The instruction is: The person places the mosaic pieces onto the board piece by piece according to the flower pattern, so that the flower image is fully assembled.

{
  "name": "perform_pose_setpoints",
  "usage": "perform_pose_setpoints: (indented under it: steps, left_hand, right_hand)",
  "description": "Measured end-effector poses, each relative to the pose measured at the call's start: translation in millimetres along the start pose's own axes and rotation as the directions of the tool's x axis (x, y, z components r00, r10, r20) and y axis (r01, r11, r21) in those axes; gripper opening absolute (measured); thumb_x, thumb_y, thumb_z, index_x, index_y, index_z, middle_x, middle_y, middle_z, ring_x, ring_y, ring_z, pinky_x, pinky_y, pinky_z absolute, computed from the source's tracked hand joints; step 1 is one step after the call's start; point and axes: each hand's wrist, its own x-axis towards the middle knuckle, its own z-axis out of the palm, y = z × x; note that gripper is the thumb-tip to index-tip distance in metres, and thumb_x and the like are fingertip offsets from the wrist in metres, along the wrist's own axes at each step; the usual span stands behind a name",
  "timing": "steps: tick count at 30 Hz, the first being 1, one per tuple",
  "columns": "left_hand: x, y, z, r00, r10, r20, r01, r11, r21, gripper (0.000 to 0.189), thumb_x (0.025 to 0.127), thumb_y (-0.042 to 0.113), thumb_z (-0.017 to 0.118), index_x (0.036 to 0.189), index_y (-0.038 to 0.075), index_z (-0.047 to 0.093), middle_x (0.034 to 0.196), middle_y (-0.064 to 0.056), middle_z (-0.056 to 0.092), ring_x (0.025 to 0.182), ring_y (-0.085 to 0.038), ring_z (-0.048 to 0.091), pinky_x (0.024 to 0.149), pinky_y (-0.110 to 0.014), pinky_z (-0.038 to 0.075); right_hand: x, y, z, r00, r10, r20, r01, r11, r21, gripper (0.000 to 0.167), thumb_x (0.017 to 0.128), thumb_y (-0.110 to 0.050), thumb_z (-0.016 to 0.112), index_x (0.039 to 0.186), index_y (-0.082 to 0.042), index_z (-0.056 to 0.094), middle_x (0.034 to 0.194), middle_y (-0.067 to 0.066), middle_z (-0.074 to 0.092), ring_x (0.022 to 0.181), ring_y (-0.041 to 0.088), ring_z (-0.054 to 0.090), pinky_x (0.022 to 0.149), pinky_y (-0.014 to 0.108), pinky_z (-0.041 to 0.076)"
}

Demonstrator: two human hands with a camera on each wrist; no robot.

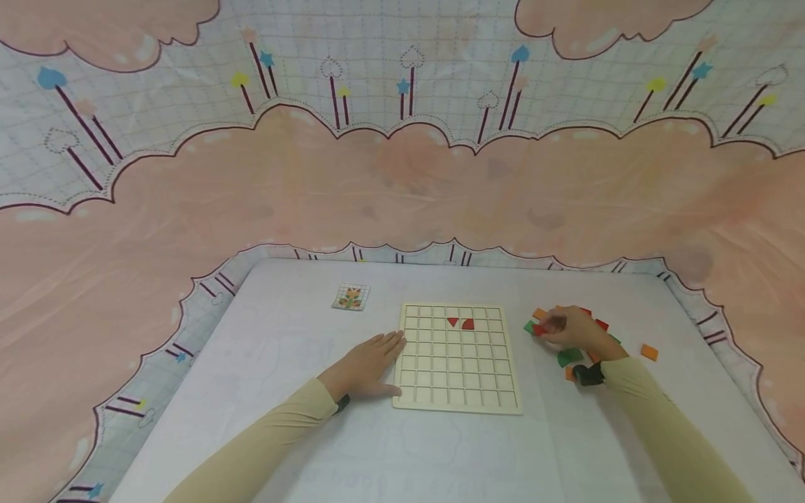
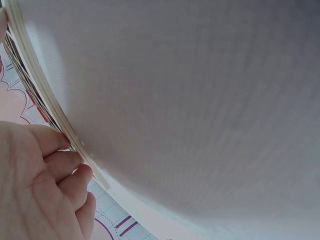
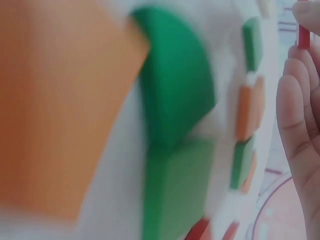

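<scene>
A pale gridded board (image 1: 457, 365) lies flat on the white table, with a red triangle piece (image 1: 453, 322) and a red quarter-round piece (image 1: 468, 325) in its upper cells. Against the board's left edge rests my left hand (image 1: 367, 367), its fingers extended; in the left wrist view the fingertips touch the stacked-looking edge (image 2: 55, 110). To the right of the board, my right hand (image 1: 578, 328) pinches a small red piece (image 3: 303, 37) between thumb and fingers, above loose pieces. The shape of that red piece cannot be made out.
Around and under my right hand lie several orange, green and red pieces, among them a green one (image 1: 569, 357) and a separate orange one (image 1: 650, 352). A small patterned card (image 1: 351, 297) sits behind the board, to its left. Patterned cloth (image 1: 402, 188) rises behind the table.
</scene>
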Motion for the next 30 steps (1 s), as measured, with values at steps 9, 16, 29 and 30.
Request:
perform_pose_setpoints:
  steps: [9,16,29,30]
  left_hand:
    - [-1.1,-1.3,-0.4,1.000,-0.010,0.012,0.010,1.000,-0.013,0.095,0.086,0.068,0.044,0.150,0.003,0.019,0.158,-0.012,0.017,0.146,-0.024,0.019,0.121,-0.036,0.019]
    - [-0.5,-3.4,2.3,1.000,-0.007,0.000,0.007,1.000,-0.009,0.095,0.085,0.068,0.044,0.149,0.003,0.020,0.158,-0.012,0.018,0.146,-0.024,0.020,0.120,-0.035,0.020]
    - [-0.9,-2.3,0.0,1.000,0.008,-0.002,-0.008,1.000,-0.021,0.094,0.086,0.068,0.045,0.149,0.002,0.020,0.157,-0.012,0.018,0.146,-0.024,0.020,0.120,-0.036,0.020]
    - [-0.8,-2.3,-0.1,1.000,0.009,-0.003,-0.009,1.000,-0.022,0.094,0.086,0.068,0.045,0.149,0.002,0.021,0.157,-0.013,0.018,0.146,-0.024,0.020,0.120,-0.036,0.020]
  right_hand:
    - [22.7,-34.6,14.6,0.998,-0.016,-0.069,0.020,0.998,0.052,0.019,0.076,-0.009,0.076,0.090,0.001,0.069,0.077,0.006,0.065,0.069,0.008,0.053,0.060,0.018,0.048]
    - [48.9,-59.7,34.9,0.997,-0.003,-0.079,0.011,0.995,0.102,0.020,0.076,-0.011,0.076,0.091,0.001,0.070,0.078,0.008,0.066,0.070,0.012,0.055,0.061,0.020,0.048]
    - [88.8,-93.4,82.2,0.997,-0.065,-0.034,0.070,0.986,0.148,0.017,0.073,-0.010,0.079,0.085,0.000,0.071,0.076,0.009,0.068,0.066,0.009,0.057,0.061,0.021,0.050]
    - [90.9,-96.0,84.4,0.998,-0.064,-0.027,0.068,0.987,0.148,0.017,0.073,-0.009,0.079,0.085,0.000,0.071,0.076,0.010,0.068,0.066,0.009,0.057,0.061,0.021,0.050]
